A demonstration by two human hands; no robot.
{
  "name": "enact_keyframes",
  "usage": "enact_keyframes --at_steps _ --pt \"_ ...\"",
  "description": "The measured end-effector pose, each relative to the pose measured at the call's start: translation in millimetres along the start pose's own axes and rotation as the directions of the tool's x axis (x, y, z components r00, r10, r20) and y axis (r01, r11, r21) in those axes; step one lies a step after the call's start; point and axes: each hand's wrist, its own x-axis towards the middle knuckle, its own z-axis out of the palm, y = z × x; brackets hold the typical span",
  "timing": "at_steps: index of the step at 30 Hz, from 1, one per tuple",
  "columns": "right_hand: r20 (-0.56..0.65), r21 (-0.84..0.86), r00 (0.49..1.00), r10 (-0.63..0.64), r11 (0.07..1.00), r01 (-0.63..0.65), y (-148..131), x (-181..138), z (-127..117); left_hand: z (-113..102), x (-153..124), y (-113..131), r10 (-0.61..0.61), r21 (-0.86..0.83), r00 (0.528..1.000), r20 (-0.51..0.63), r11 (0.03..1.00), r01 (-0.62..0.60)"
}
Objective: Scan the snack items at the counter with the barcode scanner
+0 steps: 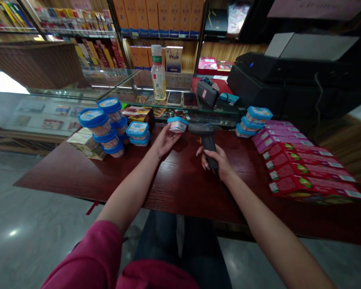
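Observation:
My left hand [167, 138] grips a small plastic tub [177, 125] with a blue lid, tilted and held above the dark red wooden counter [180, 180]. Wrapped around the handle of a black barcode scanner [209, 146] is my right hand [218, 160]. The scanner's head is level with the tub and a short way to its right. Left of my left hand stand two short rectangular tubs [139, 134], stacked, and taller stacks of round blue-lidded tubs [100, 124].
More rectangular tubs [254, 120] stand stacked on the right, beside rows of pink boxes [279, 134] and red boxes [313, 168]. A drink bottle [158, 74] stands on the glass case behind. A pale box [86, 143] lies at the left. Black machines [258, 84] occupy the back right.

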Motion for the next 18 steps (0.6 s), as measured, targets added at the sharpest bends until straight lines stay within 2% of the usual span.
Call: enact_keyframes --at_steps 9,13,15,16,18 --pt "-0.038 -0.03 0.998 -0.054 0.998 0.053 2.4 -0.5 2.1 -3.2 1.3 -3.5 -0.002 -0.019 1.0 0.025 1.0 0.002" --pt "-0.068 -0.021 0.996 -0.063 0.998 0.062 2.2 -2.1 1.1 -2.2 -7.9 -1.8 0.078 0.121 0.995 0.057 0.989 -0.084" --pt "-0.085 -0.024 0.994 -0.069 0.997 0.067 2.4 -4.5 1.5 2.3 -16.6 -2.7 0.185 0.281 0.979 0.081 0.938 -0.2" --pt "-0.094 -0.026 0.993 -0.074 0.997 0.072 2.5 -6.0 1.8 5.0 -21.9 -3.4 0.259 0.38 0.961 0.098 0.883 -0.277" --pt "-0.11 -0.021 0.991 -0.082 0.997 0.08 3.1 -9.1 3.1 9.7 -35.2 -3.7 0.439 0.577 0.886 0.151 0.689 -0.44"
